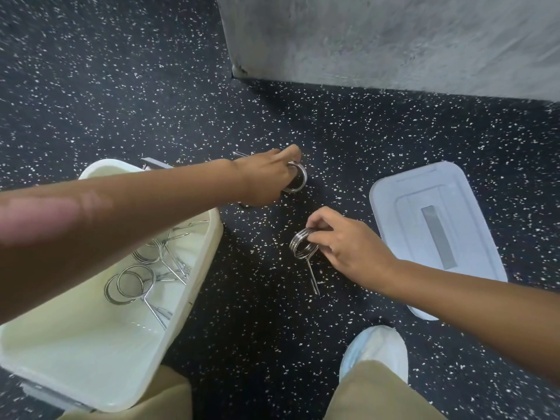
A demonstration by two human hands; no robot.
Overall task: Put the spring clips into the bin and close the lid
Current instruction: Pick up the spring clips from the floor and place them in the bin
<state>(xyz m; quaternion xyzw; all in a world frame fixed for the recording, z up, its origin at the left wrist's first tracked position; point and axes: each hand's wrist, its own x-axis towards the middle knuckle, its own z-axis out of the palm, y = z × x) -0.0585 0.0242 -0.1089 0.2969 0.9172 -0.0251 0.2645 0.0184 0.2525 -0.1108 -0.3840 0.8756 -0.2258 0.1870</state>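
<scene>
A cream plastic bin (178,301) stands open on the floor at the lower left, with several metal spring clips (133,283) lying inside. My left hand (266,177) reaches past the bin's far corner and grips a coiled spring clip (298,177) at floor level. My right hand (342,241) pinches another spring clip (303,248) by its coil, its two wire handles hanging down just above the floor. The white lid (394,201) lies flat on the floor to the right, apart from the bin.
The floor (151,86) is black rubber with white specks. A grey concrete wall (394,37) rises at the back right. My knees in tan trousers and a shoe in a white cover (375,350) sit at the bottom edge.
</scene>
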